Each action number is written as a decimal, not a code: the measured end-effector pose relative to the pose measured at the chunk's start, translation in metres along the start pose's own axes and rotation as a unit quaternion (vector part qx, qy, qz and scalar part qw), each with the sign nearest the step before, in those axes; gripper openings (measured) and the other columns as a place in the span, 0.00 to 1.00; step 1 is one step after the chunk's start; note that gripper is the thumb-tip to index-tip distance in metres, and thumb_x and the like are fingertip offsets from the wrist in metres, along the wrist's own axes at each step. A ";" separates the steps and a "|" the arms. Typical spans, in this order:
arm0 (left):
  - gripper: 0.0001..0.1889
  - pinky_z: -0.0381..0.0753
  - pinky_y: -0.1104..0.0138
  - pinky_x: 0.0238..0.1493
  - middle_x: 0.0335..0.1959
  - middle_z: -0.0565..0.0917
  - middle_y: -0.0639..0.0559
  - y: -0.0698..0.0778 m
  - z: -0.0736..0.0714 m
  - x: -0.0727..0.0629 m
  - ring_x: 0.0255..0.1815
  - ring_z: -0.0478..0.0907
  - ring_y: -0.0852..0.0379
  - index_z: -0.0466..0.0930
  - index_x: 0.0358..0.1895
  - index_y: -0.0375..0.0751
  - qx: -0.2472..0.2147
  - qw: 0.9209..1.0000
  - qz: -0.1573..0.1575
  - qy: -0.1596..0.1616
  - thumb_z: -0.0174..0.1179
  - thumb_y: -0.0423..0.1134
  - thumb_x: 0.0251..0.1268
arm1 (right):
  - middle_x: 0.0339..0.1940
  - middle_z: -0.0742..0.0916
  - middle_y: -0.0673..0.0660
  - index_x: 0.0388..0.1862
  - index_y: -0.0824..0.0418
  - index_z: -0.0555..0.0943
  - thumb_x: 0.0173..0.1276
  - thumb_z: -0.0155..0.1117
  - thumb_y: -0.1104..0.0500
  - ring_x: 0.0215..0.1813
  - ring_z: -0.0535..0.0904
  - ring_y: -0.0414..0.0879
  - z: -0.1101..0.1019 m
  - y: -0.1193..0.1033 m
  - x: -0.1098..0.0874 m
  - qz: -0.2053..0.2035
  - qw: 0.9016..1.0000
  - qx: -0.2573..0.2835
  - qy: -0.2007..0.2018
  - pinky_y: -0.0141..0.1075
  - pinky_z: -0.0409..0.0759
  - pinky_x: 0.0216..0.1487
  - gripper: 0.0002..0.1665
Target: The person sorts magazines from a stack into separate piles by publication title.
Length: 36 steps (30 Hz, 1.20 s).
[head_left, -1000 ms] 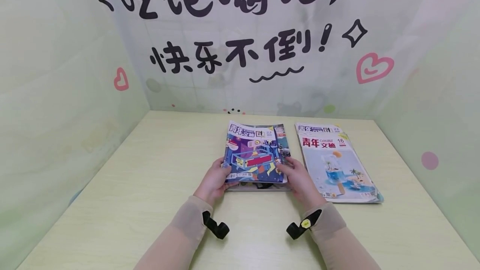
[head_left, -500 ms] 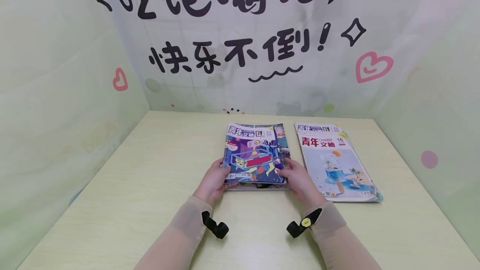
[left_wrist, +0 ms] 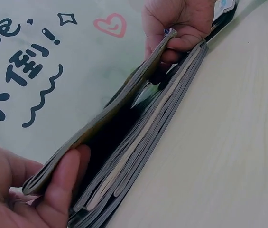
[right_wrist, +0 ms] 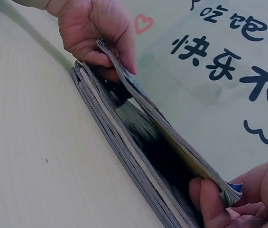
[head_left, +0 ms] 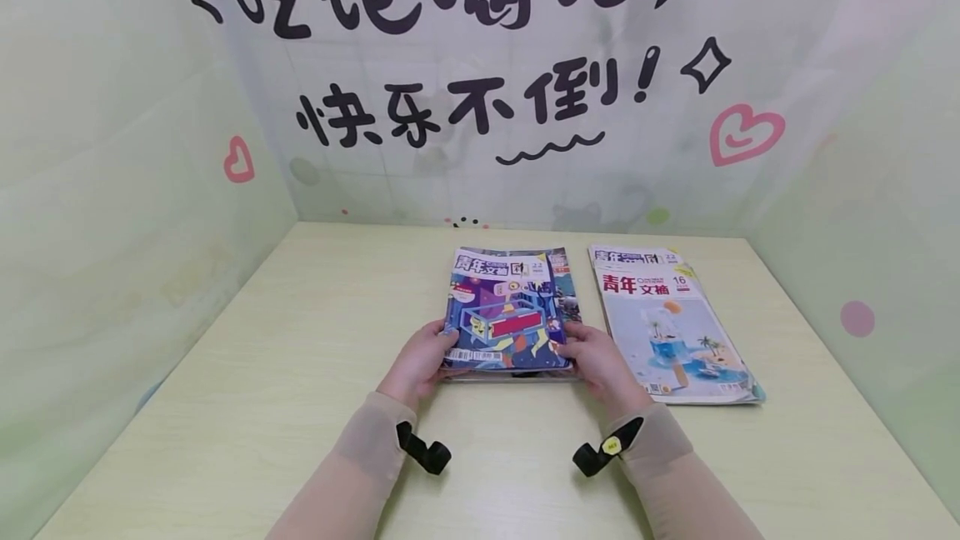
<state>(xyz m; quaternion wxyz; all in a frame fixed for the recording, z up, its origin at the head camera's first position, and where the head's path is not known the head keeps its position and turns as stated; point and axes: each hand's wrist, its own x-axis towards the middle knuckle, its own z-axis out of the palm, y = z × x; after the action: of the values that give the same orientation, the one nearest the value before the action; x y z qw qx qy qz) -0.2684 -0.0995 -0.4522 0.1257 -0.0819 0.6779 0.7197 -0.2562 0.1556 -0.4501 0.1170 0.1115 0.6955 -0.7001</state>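
Observation:
A purple-blue magazine [head_left: 504, 315] is held at its near corners by both hands, its near edge raised. My left hand [head_left: 416, 363] pinches the left corner, thumb on the cover and fingers underneath. My right hand [head_left: 597, 363] grips the right corner in the same way. Below it lies a stack of magazines [left_wrist: 145, 137], its page edges showing in both wrist views. A dark wedge-shaped gap separates the held magazine from this stack in the right wrist view. The darker cover of a stacked magazine [head_left: 564, 275] peeks out at the right.
To the right lies a second pile, topped by a white magazine [head_left: 671, 340] with a blue ice-pop picture. The pale wooden table [head_left: 247, 407] extends around both piles. Behind it and at the sides stand printed fabric walls [head_left: 420, 182] with black lettering.
The held magazine has come slightly down and left, nearer the stack. My left hand has shifted a little left; the right hand stays almost in place. The right-hand pile is unchanged.

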 end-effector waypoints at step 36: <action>0.35 0.83 0.63 0.44 0.57 0.76 0.31 0.007 0.033 -0.018 0.45 0.82 0.51 0.47 0.75 0.34 0.008 0.996 0.055 -0.076 0.47 0.22 0.66 | 0.42 0.77 0.56 0.73 0.68 0.61 0.66 0.51 0.74 0.39 0.75 0.40 -0.043 -0.010 -0.020 -0.047 0.998 -0.023 0.040 0.28 0.79 0.35 0.35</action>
<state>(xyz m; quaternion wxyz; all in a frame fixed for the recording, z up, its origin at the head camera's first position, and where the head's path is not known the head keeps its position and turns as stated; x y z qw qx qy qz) -0.2510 -0.0684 -0.4382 0.1374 0.0118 0.6756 0.7242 -0.2411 0.1990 -0.4342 0.0585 0.1038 0.7201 -0.6836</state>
